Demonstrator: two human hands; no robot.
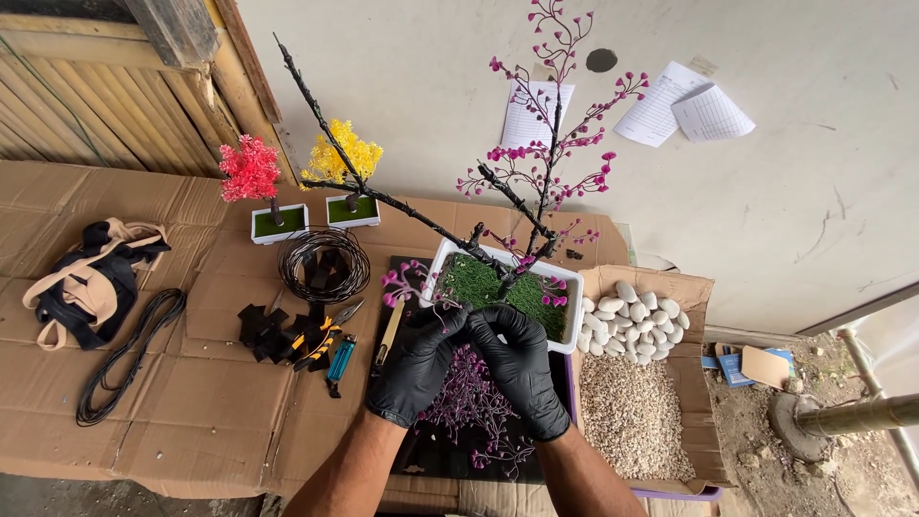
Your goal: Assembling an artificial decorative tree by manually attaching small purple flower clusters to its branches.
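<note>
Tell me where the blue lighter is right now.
The blue lighter lies on the cardboard left of the left hand, beside the orange-handled pliers and below the coil of dark wire.

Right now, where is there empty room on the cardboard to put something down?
Bare cardboard lies below the black cable and pliers. Another patch sits between the bag and wire coil. Around both gloved hands it is crowded.

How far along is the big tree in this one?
Done: the black tree stands in its white pot with green turf, and its upper right twigs carry pink buds. In hand: the gloved left hand and right hand meet over a pink sprig. Left: the long left branch is bare, and purple sprigs lie unused.
</note>
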